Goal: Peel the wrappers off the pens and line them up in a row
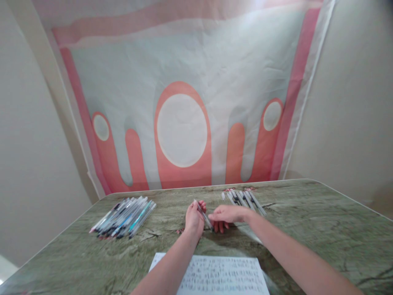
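Observation:
In the middle of the table, my left hand (195, 218) has its fingers closed round a slim clear pen (205, 216). The pen slants, with its dark end toward me and to the right. My right hand (226, 215) is bent over beside that dark end, fingers curled downward. Whether its fingertips touch the pen or grip anything is too small to tell. Just beyond my right hand lies a row of several clear pens (245, 200) with dark parts. To the left of my hands is a larger heap of pens (125, 217), mostly clear, some blue or teal.
A sheet of paper with handwriting (221, 274) lies at the near edge, partly under my left forearm. The wood-patterned table (307, 221) reaches to a wall hanging (181, 131) with pink and orange shapes. A small whitish piece (223, 196) lies left of the pen row.

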`<state>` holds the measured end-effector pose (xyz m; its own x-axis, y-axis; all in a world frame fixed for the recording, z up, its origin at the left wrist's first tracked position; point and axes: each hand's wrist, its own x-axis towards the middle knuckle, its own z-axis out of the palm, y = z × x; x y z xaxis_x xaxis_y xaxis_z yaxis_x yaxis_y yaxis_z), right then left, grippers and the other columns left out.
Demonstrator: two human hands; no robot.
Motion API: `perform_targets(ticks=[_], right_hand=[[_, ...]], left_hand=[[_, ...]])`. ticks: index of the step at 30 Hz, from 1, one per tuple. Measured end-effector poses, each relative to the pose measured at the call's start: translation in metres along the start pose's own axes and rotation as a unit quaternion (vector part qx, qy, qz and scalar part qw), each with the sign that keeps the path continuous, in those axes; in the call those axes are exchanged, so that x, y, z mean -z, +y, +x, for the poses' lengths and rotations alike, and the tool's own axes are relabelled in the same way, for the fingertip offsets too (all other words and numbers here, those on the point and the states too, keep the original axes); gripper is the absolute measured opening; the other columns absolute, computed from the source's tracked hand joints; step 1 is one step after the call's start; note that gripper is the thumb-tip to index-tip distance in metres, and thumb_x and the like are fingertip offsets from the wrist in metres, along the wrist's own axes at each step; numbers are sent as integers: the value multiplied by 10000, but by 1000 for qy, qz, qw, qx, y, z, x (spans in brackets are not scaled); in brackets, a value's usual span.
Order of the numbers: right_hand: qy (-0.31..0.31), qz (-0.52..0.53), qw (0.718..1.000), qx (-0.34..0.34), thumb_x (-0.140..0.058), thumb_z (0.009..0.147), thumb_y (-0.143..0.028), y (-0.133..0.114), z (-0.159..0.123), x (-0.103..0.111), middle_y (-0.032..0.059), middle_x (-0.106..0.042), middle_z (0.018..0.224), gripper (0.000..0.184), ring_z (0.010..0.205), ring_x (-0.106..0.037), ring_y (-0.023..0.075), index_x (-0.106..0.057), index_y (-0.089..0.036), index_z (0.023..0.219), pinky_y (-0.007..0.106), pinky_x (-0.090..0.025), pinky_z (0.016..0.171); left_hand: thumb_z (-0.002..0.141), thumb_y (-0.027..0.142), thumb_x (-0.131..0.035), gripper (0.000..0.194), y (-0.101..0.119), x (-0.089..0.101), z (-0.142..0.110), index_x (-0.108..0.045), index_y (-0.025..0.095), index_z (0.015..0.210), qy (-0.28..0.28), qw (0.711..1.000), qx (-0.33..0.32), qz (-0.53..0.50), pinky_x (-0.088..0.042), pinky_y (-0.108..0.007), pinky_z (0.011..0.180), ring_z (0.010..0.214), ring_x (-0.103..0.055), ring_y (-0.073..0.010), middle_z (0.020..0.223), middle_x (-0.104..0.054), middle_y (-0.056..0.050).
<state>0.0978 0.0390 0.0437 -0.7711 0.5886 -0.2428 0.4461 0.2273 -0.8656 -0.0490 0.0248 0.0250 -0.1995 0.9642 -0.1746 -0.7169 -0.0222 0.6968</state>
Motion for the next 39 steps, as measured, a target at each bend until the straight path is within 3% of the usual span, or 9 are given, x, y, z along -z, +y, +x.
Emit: perform_targets(ticks=[2, 7, 11, 18, 24, 32, 39], right_hand=[[-25, 7, 1000, -1, -443, 756, -517, 0, 0, -3, 39, -646, 695, 416, 490, -548, 65, -584, -125, 748, 136, -347, 392], [-7, 1, 1000, -18, -538, 710, -443, 0, 0, -4, 28, -632, 708, 324, 494, -529, 58, -586, -125, 744, 122, -323, 365], [29, 17, 999, -25, -563, 699, -402, 2, 2, -4, 13, -613, 674, 273, 468, -508, 53, -567, -129, 700, 125, -316, 349], [138, 75, 987, -35, -561, 708, -455, 14, 6, 2, -31, -528, 513, 314, 403, -448, 51, -561, -142, 685, 141, -313, 335], [126, 175, 976, -45, -370, 800, -526, 19, 7, 8, 19, -573, 628, 453, 445, -480, 57, -578, -126, 753, 138, -312, 326], [179, 188, 965, -33, -385, 813, -477, 25, 16, 2, -35, -493, 544, 366, 416, -459, 52, -507, -144, 721, 133, -293, 319], [238, 180, 954, -18, -371, 820, -473, 27, 23, -3, -51, -449, 495, 372, 404, -429, 56, -479, -150, 672, 158, -315, 351]], left_hand=[[818, 144, -410, 95, 1, 3, 5, -458, 137, 737, 24, 999, -21, -19, -451, -173, 566, 599, -539, -66, 700, -544, -36], [812, 140, -423, 67, -4, 7, 9, -441, 150, 748, 23, 998, -44, -40, -462, -186, 609, 643, -561, -72, 721, -555, -31], [803, 181, -451, 37, -5, 6, 6, -458, 149, 786, 11, 999, -39, -1, -459, -196, 639, 662, -571, -77, 740, -566, -30], [782, 213, -491, 207, -8, 4, -3, -473, 147, 977, -119, 989, -13, 83, -448, -263, 760, 801, -589, -123, 854, -603, -67], [819, 149, -415, 74, -8, 4, -1, -427, 160, 892, -58, 997, -37, 47, -434, -284, 828, 905, -578, -125, 929, -595, -88], [838, 130, -374, 49, -9, 4, -1, -401, 160, 864, -49, 998, -22, 33, -446, -288, 827, 914, -583, -129, 953, -598, -108], [814, 145, -444, 32, -9, 4, 1, -414, 157, 812, -37, 999, -20, 20, -461, -304, 816, 903, -589, -140, 929, -609, -105]])
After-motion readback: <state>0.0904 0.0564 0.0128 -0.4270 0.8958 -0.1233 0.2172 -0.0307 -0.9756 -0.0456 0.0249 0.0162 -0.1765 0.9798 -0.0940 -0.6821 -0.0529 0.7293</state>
